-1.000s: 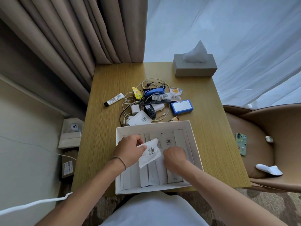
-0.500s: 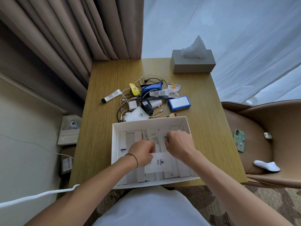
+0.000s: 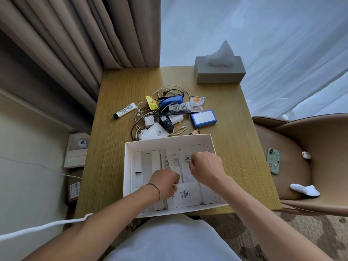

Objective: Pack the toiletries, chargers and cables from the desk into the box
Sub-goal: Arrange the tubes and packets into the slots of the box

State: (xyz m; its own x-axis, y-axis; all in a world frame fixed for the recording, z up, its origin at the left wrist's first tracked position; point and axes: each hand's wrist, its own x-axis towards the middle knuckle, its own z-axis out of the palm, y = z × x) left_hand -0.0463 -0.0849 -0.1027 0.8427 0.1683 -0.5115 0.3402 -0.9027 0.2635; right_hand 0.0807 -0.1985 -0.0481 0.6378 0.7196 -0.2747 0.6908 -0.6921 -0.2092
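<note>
Hands work inside the white box at the near edge of the wooden desk: the left hand has its grip closed on a white sachet, while the right hand is curled over the upright white packets, its grip unclear. Beyond the box lies a pile of cables, chargers and a white tube, with a tissue box by the curtains.
</note>
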